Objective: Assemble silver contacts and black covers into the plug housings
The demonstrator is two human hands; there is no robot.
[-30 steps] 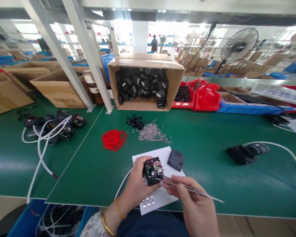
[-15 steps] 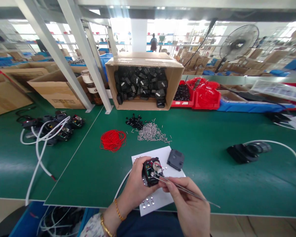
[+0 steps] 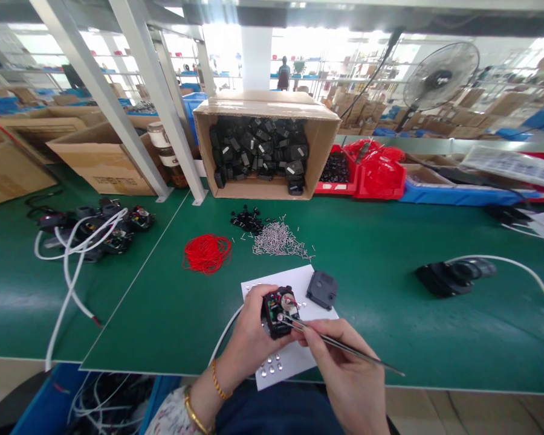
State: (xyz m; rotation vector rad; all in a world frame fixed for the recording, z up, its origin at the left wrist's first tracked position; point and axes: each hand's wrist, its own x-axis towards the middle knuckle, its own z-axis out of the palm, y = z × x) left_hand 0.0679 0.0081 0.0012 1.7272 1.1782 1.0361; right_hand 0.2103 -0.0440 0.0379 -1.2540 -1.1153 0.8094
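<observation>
My left hand is wrapped round a black device housing whose inside faces up, with a circuit board, red wires and a round silvery part showing. In my right hand is a pair of metal tweezers, held like a pen. The tweezer tips reach into the housing, at a small round shiny piece near the board. Under both hands lies a sheet of white paper bearing several small clear domed pieces. A dark grey cover rests on the paper's right edge.
Beyond the paper lie red rings, a heap of small metal pins and small black parts. A cardboard box of black parts stands behind. Cabled units lie left, another black unit right.
The tweezers' two legs look closer together now, their tips still inside the housing. The whole scene sits slightly higher in the picture. Both hands keep their holds.
</observation>
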